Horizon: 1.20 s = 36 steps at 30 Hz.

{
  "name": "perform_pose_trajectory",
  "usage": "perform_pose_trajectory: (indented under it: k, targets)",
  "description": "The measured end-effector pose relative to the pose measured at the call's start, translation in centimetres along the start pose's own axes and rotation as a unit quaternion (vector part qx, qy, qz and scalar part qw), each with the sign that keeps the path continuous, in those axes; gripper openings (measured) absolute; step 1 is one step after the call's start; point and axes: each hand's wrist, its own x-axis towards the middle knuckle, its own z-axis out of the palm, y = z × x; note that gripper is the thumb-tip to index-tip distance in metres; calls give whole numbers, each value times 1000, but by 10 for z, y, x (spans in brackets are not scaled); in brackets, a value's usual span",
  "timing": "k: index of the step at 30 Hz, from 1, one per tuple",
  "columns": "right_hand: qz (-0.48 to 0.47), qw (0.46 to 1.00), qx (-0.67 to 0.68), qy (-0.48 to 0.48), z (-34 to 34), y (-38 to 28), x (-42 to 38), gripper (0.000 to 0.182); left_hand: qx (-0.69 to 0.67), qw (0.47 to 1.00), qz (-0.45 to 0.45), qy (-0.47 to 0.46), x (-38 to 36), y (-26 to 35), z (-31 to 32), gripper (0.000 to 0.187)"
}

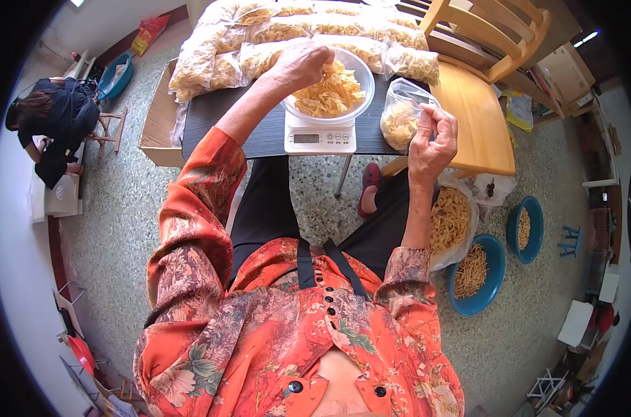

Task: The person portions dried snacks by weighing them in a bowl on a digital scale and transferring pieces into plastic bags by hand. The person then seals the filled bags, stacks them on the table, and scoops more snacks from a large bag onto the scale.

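My left hand [305,67] reaches over a clear bowl [367,82] of dried yellowish flakes [329,94], its fingers curled together at the far side of the pile. Whatever those fingers hold is hidden. The bowl rests on a white digital kitchen scale [320,137] near the table's front edge; its display digits are too small to read. To the right, my right hand [433,142] pinches the upper edge of a clear plastic bag [401,115], which stands partly filled with the same flakes on the table.
Filled plastic bags [277,31] are piled at the table's back. A wooden chair [479,104] stands right. Below it are a large sack [451,215] of flakes and blue basins [496,267] of sticks. A cardboard box [161,118] and a seated person [58,121] are left.
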Motion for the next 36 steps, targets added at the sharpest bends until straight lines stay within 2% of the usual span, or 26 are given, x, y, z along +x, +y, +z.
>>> perform_pose_trajectory:
  k: [5,7,9,12,13,15,16,17,19,20,21,23,27,28,29,31,32,35,36]
  targets:
    - [15,1000,2,-1,-3,0,-7,4,-49,996,-32,61,-4,-4,-6,14]
    - [18,1000,1,-5,-2,0,-9,5,-128,983,-27,125,-7,-5,-14,15]
    - [7,1000,1,-5,-2,-1,-11,4,-151,980,-38,122,-8,-11,-16,15]
    - [21,1000,9,-5,0,-1,-14,4,-287,947,-61,127,-11,-15,-18,20]
    - [20,1000,10,-4,1,-1,-14,4,-287,947,-60,128,-11,-15,-18,20]
    - [18,1000,4,6,2,-3,-13,3,-368,910,-120,147,-14,-14,-22,17]
    - [17,1000,4,8,2,-4,-13,3,-416,890,-138,123,-15,-14,-26,19]
    - [17,1000,3,8,2,-5,-13,3,-416,890,-137,124,-17,-14,-30,19]
    - [17,1000,1,8,1,-7,-14,3,-605,761,-196,131,-20,-19,-28,24]
    - [17,1000,-1,7,1,-7,-14,3,-652,718,-206,128,-20,-23,-25,29]
    - [18,1000,-3,5,2,-7,-14,2,-652,719,-205,129,-20,-22,-23,29]
    - [15,1000,-2,4,4,-9,-14,2,-771,581,-226,127,-21,-22,-19,32]
    - [2,1000,-3,1,5,-12,-13,5,-797,547,-217,135,-23,9,-25,33]
    - [-1,1000,-4,-4,5,-14,-13,6,-803,548,-190,138,-23,19,-25,26]
    - [1,1000,-11,-4,6,-15,-13,6,-805,546,-189,133,-22,30,-24,26]
    - [-23,1000,-20,-5,9,-17,-14,7,-771,606,-101,167,-20,55,-20,18]
    - [-24,999,-25,-2,11,-17,-15,7,-729,653,-86,189,-18,69,-18,15]
    - [0,1000,-2,-1,11,-22,-15,7,-596,786,-73,147,-15,98,-12,14]
    - [1,1000,-4,0,10,-21,-15,7,-524,836,-12,164,-16,102,-10,10]
